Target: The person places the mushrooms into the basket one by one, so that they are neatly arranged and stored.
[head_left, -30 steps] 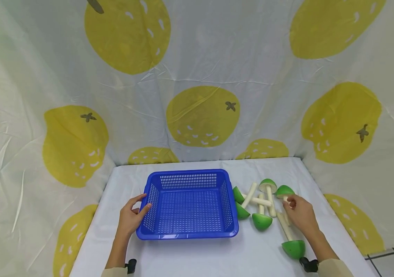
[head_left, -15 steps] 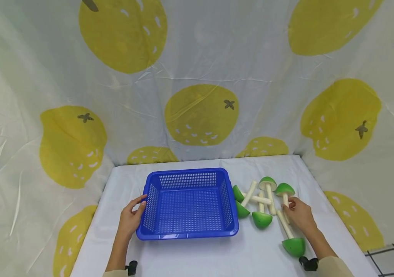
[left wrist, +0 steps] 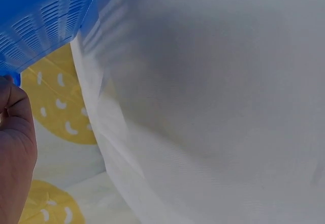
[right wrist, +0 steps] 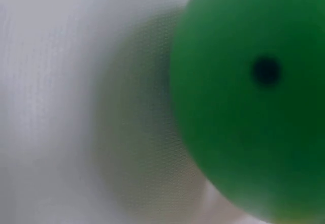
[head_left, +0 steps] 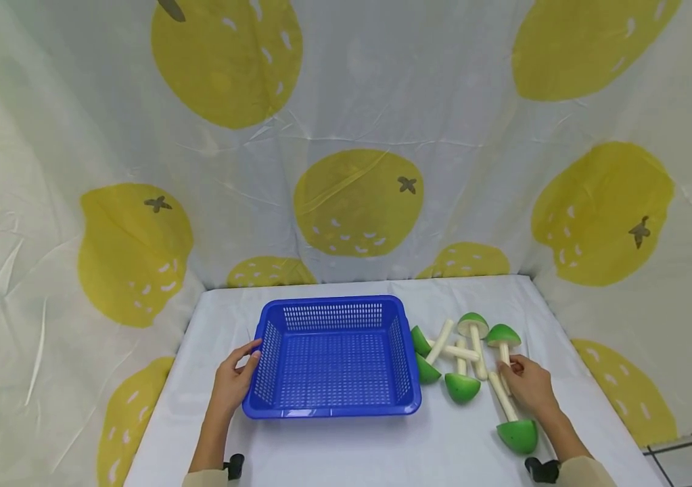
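Note:
A blue plastic basket (head_left: pixel 333 372) with slotted sides sits on the white-covered table. My left hand (head_left: pixel 230 385) grips its left rim between thumb and fingers; the left wrist view catches part of this hand (left wrist: pixel 18 137) under the basket's edge (left wrist: pixel 45 26). On the right, my right hand (head_left: pixel 529 387) pinches the pale stem of a toy mushroom with a green cap (head_left: pixel 504 334). Just below that hand lies another toy mushroom (head_left: pixel 517 436), stem pointing away. A green cap (right wrist: pixel 254 102) fills much of the right wrist view and my right fingers do not show there.
Several more green-capped mushrooms lie crossed beside the basket's right side, among them one with its cap toward me (head_left: pixel 463 388) and one with its cap away (head_left: pixel 473 326). A lemon-print cloth (head_left: pixel 358 203) hangs behind the table (head_left: pixel 333 453) and at both sides.
My right fingers have shifted slightly down the mushroom's stem, away from its cap. My left thumb has drawn back onto the basket's rim. The basket and mushrooms show no clear movement.

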`<state>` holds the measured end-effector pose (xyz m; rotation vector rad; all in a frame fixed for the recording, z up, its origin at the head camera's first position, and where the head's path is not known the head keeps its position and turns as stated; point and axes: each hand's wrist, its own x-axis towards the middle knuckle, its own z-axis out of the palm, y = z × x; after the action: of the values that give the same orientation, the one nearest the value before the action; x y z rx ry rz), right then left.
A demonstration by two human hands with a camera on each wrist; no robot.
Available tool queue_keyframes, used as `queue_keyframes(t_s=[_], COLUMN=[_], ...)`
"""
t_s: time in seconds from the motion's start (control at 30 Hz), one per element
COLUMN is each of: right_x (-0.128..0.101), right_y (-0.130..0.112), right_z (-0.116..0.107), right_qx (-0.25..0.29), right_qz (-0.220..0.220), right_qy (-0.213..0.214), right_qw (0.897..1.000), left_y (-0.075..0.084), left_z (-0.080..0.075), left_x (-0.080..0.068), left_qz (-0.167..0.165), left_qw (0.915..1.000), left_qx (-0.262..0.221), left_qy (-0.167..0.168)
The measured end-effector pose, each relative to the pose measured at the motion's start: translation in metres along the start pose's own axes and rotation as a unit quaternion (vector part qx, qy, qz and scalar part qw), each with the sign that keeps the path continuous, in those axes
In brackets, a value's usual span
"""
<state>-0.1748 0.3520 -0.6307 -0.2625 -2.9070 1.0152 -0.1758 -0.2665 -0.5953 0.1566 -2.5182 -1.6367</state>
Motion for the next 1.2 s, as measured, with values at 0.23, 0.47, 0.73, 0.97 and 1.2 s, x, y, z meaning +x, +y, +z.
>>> queue_keyframes(t_s=[0.23,0.47,0.73,0.97,1.2], right_x=[0.0,-0.002,0.0,0.003,0.006], right_y=[-0.004,-0.011,-0.023,-0.038,-0.057], right_z=[-0.002,-0.01,-0.023,-0.028,-0.031], right_qx=[0.001,0.002,0.013,0.048,0.091], right_qz=[0.011,0.018,0.004,0.001,-0.021], right_qy=[0.014,0.054,0.081,0.089,0.107], right_qw=[1.0,0.998,0.997,0.995,0.99], left_y=[0.001,0.002,0.001,0.001,0.001], left_z=[0.0,0.001,-0.001,-0.001,-0.001], left_x=[0.0,-0.001,0.0,0.0,-0.002], left_qz=[-0.007,-0.012,-0.011,-0.01,-0.013], left_qw=[0.9998,0.9998,0.9998,0.9997,0.9997], left_qx=[0.018,0.018,0.015,0.019,0.022], left_qy=[0.001,-0.001,-0.005,-0.006,-0.008])
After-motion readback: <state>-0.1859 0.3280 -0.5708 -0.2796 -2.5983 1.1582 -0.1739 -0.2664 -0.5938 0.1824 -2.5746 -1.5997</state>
